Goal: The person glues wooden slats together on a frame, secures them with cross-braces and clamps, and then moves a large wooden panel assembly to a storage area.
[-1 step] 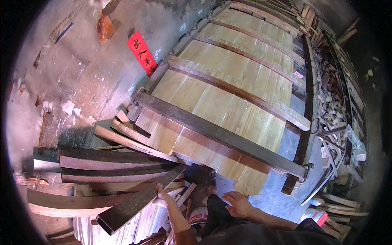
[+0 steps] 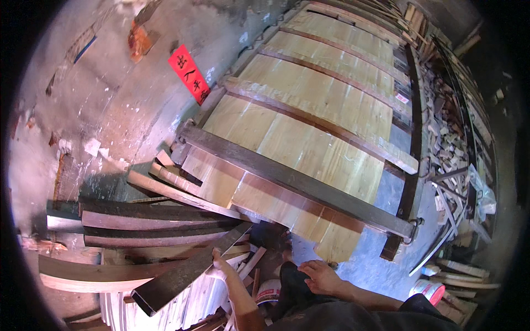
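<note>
From the head view, my left hand has its grip closed around the edge of a dark wooden plank, which slants across the stacked curved planks. My right hand rests open on my knee, below the pale board panels.

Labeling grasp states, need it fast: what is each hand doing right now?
Left hand: closed on the edge of a dark wooden plank.
Right hand: open, fingers spread, holding nothing, resting on the person's dark-trousered leg.
</note>
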Motion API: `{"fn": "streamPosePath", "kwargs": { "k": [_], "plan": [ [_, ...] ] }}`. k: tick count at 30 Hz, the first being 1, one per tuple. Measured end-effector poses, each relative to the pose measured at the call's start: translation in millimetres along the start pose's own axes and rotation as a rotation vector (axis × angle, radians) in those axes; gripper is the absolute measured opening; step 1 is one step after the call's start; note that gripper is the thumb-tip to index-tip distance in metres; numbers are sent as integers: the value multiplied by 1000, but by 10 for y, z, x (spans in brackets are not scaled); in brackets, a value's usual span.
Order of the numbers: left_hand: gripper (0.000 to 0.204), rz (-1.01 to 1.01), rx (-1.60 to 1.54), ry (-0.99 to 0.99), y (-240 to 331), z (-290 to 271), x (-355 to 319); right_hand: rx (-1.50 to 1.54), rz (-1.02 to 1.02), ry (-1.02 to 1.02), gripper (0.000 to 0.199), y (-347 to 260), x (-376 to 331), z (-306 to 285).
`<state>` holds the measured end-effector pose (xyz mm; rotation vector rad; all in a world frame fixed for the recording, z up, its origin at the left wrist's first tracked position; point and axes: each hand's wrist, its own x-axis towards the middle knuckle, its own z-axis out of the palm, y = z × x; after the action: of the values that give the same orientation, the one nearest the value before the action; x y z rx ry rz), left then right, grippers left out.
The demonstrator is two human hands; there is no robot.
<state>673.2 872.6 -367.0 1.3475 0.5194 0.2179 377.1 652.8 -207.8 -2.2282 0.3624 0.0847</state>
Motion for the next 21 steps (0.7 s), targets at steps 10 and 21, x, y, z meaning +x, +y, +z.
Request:
{"fn": "streamPosePath", "kwargs": {
  "k": [10,21],
  "plan": [
    [56,237,416,-679,1885,11,-1503,160,118,128,91,416,-1124,559],
    [58,718,-76,-914,3931,298,-5190,345,-62,545,109,481,-2592,138]
  ]
}}
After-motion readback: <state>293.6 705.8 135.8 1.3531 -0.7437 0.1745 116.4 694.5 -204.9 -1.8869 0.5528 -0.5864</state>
